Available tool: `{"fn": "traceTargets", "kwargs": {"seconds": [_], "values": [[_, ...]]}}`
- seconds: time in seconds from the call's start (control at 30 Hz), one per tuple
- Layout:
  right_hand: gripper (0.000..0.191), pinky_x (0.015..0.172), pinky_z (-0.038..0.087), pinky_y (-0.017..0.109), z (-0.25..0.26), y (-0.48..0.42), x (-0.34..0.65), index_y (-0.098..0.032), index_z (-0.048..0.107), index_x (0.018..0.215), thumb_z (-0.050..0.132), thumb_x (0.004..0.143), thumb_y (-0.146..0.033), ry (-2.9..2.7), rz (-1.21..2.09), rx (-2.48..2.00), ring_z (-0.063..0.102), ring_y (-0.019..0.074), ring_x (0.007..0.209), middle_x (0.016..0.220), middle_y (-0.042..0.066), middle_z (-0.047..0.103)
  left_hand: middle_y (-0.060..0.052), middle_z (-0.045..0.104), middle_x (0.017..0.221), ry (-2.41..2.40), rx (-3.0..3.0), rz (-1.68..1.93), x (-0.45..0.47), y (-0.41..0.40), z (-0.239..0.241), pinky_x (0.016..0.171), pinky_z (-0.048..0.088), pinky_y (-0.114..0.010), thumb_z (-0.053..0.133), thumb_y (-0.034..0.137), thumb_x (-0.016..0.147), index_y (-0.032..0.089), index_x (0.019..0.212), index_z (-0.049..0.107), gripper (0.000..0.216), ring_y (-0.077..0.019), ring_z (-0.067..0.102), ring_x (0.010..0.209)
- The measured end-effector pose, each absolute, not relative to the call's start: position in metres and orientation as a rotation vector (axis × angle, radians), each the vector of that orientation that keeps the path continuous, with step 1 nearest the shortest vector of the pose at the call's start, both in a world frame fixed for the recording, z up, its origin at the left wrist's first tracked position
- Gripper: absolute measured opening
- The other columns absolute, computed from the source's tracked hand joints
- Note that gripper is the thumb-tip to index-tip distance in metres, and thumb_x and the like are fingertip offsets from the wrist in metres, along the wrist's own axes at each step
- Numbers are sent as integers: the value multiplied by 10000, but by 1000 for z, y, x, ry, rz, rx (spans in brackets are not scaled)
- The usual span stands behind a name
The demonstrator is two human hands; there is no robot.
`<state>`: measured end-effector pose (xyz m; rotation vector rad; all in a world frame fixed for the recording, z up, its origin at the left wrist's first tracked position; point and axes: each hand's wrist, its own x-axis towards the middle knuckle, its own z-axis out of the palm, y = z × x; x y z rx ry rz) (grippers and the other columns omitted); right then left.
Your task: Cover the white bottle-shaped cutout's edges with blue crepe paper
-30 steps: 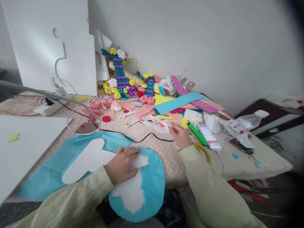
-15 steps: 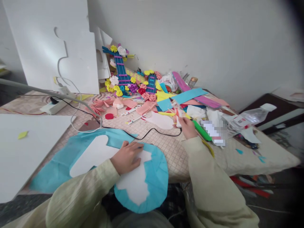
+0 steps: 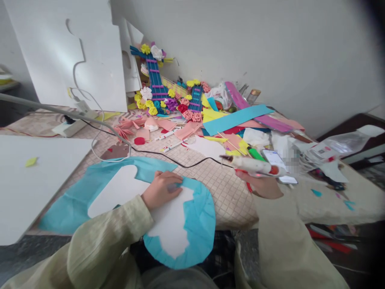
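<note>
A white guitar-shaped cutout (image 3: 171,224) overhangs the table's front edge, with blue crepe paper (image 3: 200,220) folded over its rounded rim. My left hand (image 3: 162,189) bears on the upper part of this piece, its bent fingers and thumb closed at the paper's edge. More blue paper (image 3: 69,200) spreads flat beneath the cutout's narrow neck. In my right hand (image 3: 264,185) is a white hot glue gun (image 3: 252,164), held above the table to the right of the cutout. Its dark nozzle points left, and my fingers are partly hidden under its body.
A black cord (image 3: 168,158) crosses the table behind the cutout. Paper-flower decorations (image 3: 159,96), paper strips (image 3: 237,119) and markers (image 3: 174,145) crowd the back. A phone (image 3: 275,160) and plastic bottle (image 3: 339,146) lie at right. White board (image 3: 39,192) covers the left; a power strip (image 3: 70,127) sits behind it.
My right hand has brought the glue gun right and nearer, turning its nozzle to the left. My left hand stays on the cutout, its thumb now closer to the fingers. The view has shifted slightly.
</note>
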<state>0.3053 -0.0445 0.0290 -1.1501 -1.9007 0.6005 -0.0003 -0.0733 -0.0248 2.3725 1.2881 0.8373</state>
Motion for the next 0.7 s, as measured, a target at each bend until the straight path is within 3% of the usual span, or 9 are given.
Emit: {"fn": "traceTargets", "kwargs": {"seconds": [0.1, 0.23, 0.43, 0.7], "values": [[113, 534, 434, 278, 35, -40, 295, -207, 606, 813, 606, 739, -292, -2169, 665, -986, 533, 144, 623, 704, 22, 550, -21, 689, 924, 1304, 2364, 861, 0, -73, -25, 770, 358, -381, 564, 251, 758, 209, 821, 632, 102, -197, 616, 876], [256, 608, 436, 292, 32, -32, 284, -169, 610, 994, 539, 792, -309, -2440, 665, -749, 534, 148, 698, 787, 60, 552, -11, 694, 917, 1318, 2370, 880, 0, -73, -24, 756, 347, -365, 548, 227, 766, 206, 822, 621, 94, -181, 628, 856], [247, 639, 394, 296, 19, -25, 274, -177, 635, 793, 438, 853, -313, -2681, 329, -692, 478, 146, 704, 728, 54, 532, 8, 690, 924, 1312, 2370, 866, 0, -72, -23, 760, 332, -364, 521, 199, 777, 210, 735, 603, 92, -165, 629, 829], [220, 723, 415, 334, 3, -12, 265, -164, 604, 804, 401, 856, -233, -2691, 57, -496, 532, 186, 855, 896, 93, 631, -22, 697, 900, 1332, 2329, 883, 1, -72, -18, 765, 383, -353, 511, 202, 769, 198, 730, 597, 94, -165, 640, 805]]}}
